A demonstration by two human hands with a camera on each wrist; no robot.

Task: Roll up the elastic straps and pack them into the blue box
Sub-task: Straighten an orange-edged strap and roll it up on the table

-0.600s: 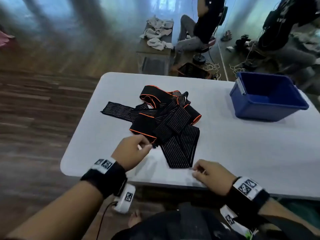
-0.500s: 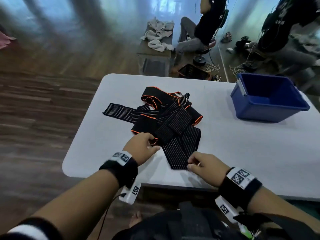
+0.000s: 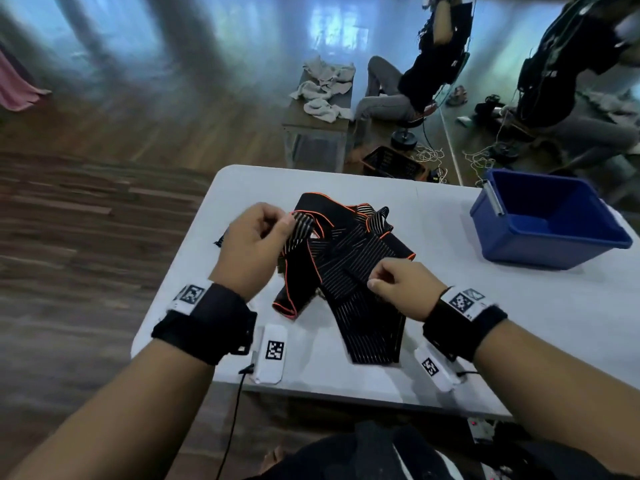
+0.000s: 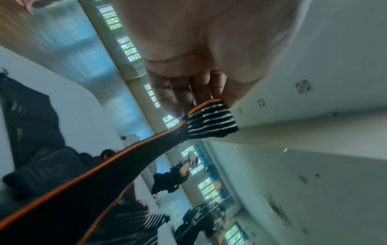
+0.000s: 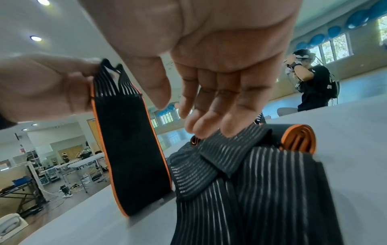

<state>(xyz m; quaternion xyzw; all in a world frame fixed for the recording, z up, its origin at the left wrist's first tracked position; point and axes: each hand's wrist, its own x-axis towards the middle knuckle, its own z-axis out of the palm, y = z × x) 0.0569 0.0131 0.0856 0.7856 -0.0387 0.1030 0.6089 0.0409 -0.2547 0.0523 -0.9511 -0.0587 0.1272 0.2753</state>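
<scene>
While lifted: left hand (image 3: 254, 244) pinches the striped end of one elastic strap (image 4: 211, 119) between thumb and fingers, raised above the pile
Right hand (image 3: 403, 289): fingers half curled on the pile of straps (image 3: 349, 271); whether they pinch it, I cannot tell
Blue box (image 3: 550, 220): far right on the white table (image 3: 519, 341); looks empty, though its near wall hides part of the floor
Around: a person's seated figure beyond the table's far edge
Room: bare tabletop between pile and box

Bare forearms, no sleeves. Black wristbands (image 3: 207, 323) on both wrists w/ white tags showing black square-code markers (image 3: 462, 301). White cam modules (image 3: 272, 353) under each wrist, same codes; thin black cable (image 3: 230, 424) off left one. Dark clothing below.
</scene>
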